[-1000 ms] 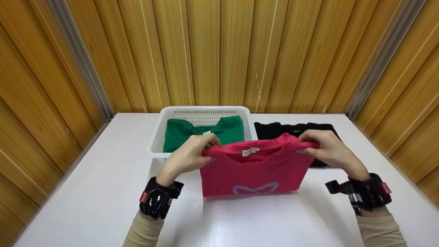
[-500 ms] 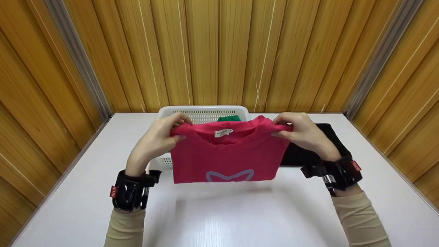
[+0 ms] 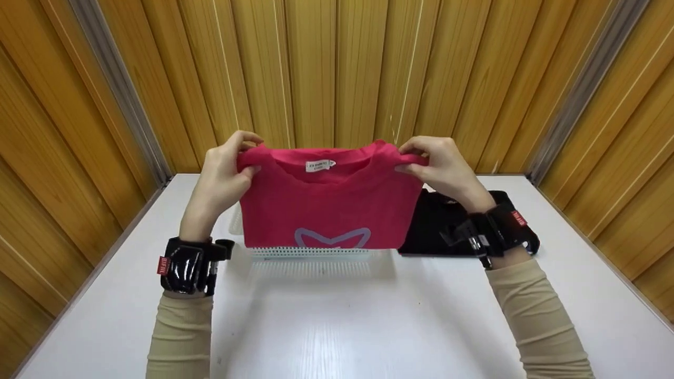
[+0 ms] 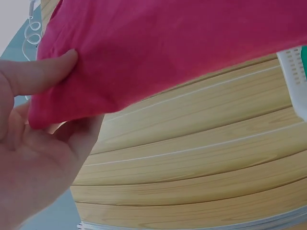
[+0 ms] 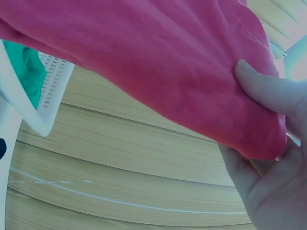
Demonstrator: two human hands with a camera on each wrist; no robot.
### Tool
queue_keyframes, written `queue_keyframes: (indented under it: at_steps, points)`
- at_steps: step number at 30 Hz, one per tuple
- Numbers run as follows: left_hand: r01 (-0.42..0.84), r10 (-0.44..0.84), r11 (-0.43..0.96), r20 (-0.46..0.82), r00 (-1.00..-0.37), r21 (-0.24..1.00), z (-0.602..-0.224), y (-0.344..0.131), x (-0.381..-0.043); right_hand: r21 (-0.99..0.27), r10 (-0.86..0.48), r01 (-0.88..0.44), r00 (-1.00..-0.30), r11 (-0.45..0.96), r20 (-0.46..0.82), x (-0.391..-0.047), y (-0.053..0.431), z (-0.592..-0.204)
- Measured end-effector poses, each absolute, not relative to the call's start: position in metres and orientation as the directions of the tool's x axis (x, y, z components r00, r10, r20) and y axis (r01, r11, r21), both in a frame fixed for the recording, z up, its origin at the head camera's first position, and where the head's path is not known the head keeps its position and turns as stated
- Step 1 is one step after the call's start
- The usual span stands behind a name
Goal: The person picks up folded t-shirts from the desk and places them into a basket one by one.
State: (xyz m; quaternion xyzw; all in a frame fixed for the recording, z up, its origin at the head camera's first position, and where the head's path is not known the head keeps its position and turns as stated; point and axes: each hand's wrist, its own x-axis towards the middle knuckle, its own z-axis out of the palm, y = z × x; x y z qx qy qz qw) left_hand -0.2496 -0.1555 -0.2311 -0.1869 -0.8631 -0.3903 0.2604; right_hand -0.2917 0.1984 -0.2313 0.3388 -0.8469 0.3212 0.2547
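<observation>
A folded pink T-shirt point(image 3: 326, 205) with a pale neck label and a lilac outline print hangs upright in the air in the head view. The left hand point(image 3: 221, 171) pinches its left shoulder corner between thumb and fingers. At the opposite shoulder, the right hand point(image 3: 439, 166) grips the cloth the same way. Behind and below the shirt stands a white plastic basket point(image 3: 310, 252), mostly hidden by it. Both wrist views show part of the basket's wall, with green cloth point(image 5: 29, 72) inside it.
Folded black cloth point(image 3: 453, 226) lies on the white table point(image 3: 326, 321) to the right of the basket, partly behind the right forearm. A wood-patterned panel wall point(image 3: 310, 68) rises at the back and on both sides.
Both hands have lifted the pink T-shirt higher and shifted it left, from in front of the basket to over it. The green cloth is now hidden in the head view.
</observation>
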Motion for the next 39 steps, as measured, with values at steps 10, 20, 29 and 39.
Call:
queue_keyframes:
  at_steps: [10,20,29,39]
  points:
    - [0.522,0.025,0.643,0.665,-0.746,0.561,-0.225,-0.164,-0.267,-0.269,-0.401,-0.766,-0.56,0.584,0.725,-0.312,0.176,-0.22]
    - [0.514,-0.025,0.644,0.687,-0.727,0.567,-0.249,-0.168,-0.283,-0.268,-0.398,-0.777,-0.546,0.57,0.737,-0.326,0.167,-0.252]
    - [0.5,0.018,0.651,0.648,-0.762,0.571,-0.276,-0.171,-0.279,-0.299,-0.419,-0.772,-0.576,0.56,0.702,-0.322,0.168,-0.282]
    - [0.47,0.07,0.657,0.572,-0.817,0.59,-0.3,-0.174,-0.269,-0.307,-0.433,-0.757,-0.602,0.577,0.671,-0.315,0.167,-0.307]
